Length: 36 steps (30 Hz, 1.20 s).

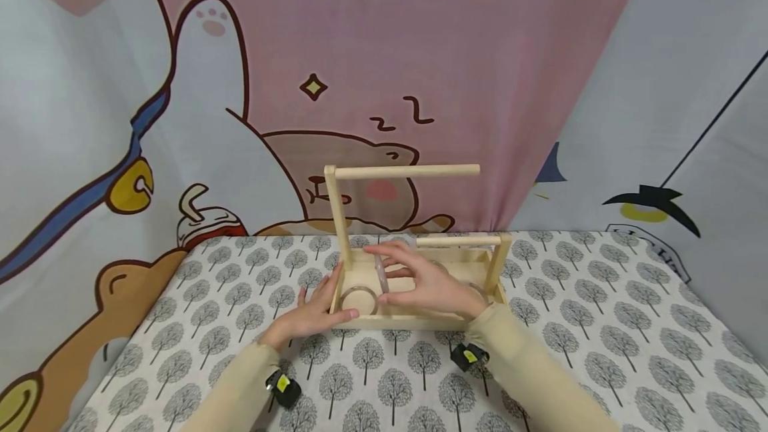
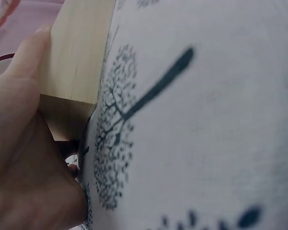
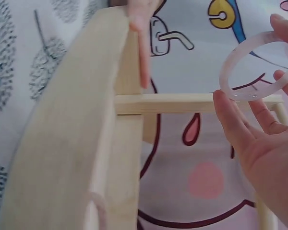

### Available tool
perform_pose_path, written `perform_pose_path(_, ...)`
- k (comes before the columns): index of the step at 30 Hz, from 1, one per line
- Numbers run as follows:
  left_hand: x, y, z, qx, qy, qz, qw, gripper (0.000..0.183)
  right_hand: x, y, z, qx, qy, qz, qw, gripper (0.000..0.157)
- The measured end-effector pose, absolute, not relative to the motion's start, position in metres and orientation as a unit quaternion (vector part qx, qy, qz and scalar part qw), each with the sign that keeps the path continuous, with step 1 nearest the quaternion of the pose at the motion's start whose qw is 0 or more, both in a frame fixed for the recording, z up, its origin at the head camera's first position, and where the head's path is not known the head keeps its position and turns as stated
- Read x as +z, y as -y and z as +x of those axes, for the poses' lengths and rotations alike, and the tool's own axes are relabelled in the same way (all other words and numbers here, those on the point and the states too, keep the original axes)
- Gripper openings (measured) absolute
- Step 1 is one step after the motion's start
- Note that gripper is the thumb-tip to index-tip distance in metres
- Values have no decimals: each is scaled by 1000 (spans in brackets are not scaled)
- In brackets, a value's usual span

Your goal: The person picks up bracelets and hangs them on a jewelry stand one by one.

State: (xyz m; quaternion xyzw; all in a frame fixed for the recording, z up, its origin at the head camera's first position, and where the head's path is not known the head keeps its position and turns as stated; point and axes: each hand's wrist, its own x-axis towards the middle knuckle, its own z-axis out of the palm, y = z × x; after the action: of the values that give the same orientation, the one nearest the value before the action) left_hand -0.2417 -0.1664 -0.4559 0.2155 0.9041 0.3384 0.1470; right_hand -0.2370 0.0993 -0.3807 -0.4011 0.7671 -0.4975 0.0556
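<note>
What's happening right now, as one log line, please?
left hand: touches left end of wooden stand | right hand: pinches pale bangle | pale bangle: held over wooden stand | another bangle: inside, near left end

Wooden rack [image 1: 396,323] on a tree-print cloth [image 1: 591,352]

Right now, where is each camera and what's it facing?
Head: worn there, facing forward and down at the wooden rack; left hand, right hand and sleeves show.
Left wrist: worn there, facing the rack's corner and tablecloth; left hand and blurred fingers show.
Right wrist: worn there, facing the rack and curtain; both hands show.
Head and right wrist share the ring.
</note>
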Motion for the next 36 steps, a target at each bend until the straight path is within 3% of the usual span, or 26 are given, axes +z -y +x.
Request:
perform_pose_path(10, -457, 165, -242, 334, -907, 209, 148, 102, -338, -117, -220, -519, -741, -424, 43, 73)
perform_pose_path(22, -457, 165, -240, 329, -909, 211, 142, 103, -337, -154, -225, -462, -759, -458, 23, 73)
perform_pose_path(36, -457, 165, -241, 329, -910, 209, 144, 103, -328, -196, -220, -244, -852, -462, -23, 69)
